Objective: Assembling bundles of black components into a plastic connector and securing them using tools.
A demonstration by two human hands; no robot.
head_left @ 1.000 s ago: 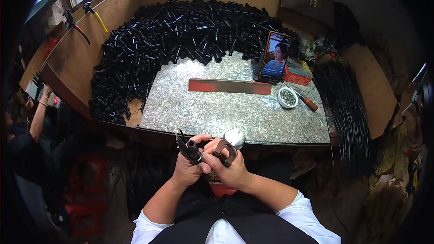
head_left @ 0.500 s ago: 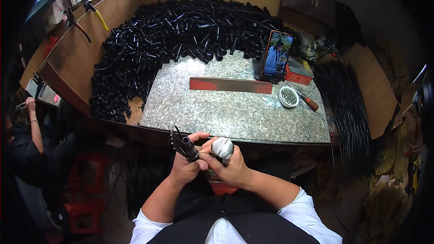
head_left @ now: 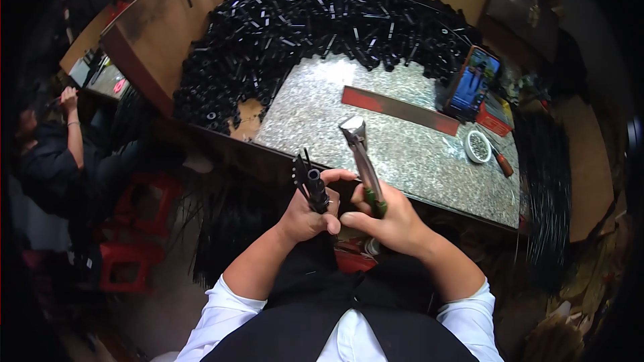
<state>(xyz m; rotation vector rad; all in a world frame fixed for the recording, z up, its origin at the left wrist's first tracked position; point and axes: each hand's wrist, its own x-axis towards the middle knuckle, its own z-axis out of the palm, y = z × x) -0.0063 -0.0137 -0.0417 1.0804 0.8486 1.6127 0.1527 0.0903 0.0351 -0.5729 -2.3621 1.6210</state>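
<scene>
My left hand (head_left: 310, 213) grips a short black tube (head_left: 314, 186) with thin black rods sticking out of its top, held upright in front of my chest. My right hand (head_left: 392, 218) is closed around the green handle of metal pliers (head_left: 362, 157), whose silver jaws point up and away over the near edge of the speckled stone slab (head_left: 402, 154). The two hands touch each other at the fingers.
A big heap of black tubes (head_left: 295, 33) curves around the slab's far and left sides. A red-ended flat bar (head_left: 400, 109), a phone on a stand (head_left: 473, 84), a small white bowl (head_left: 477, 147) and a screwdriver (head_left: 502, 161) lie on the slab. Another person (head_left: 50, 147) sits at left.
The view has tilted and shifted right. The pliers' jaws have swung up from beside my hands to point over the slab. The person at left has raised a hand.
</scene>
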